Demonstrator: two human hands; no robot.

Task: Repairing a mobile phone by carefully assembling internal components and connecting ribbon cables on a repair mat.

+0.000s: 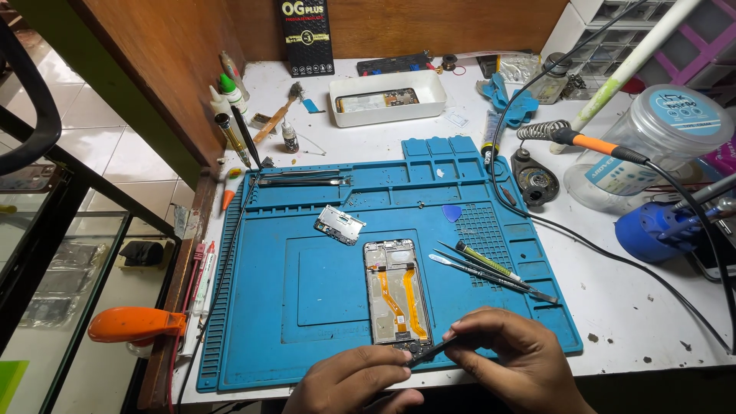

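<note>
— Where's the opened phone (397, 295)?
— Near edge of the blue mat (307, 299); left hand (354, 381) pins its bottom end.
— Right hand (515, 359)?
— Fingers pinched on a dark tool (432, 352), tip at the phone's bottom.

blue work mat (322, 291) looks matt rubbery, ribbed at edges. opened phone (396, 295) shows bare metal frame, glossy orange flex strips. white tray (387, 98) smooth plastic. table (629, 307) white, scuffed, speckled. wall panel (153, 84) brown wood, matt. clear jar (659, 146) glossy plastic.
</note>
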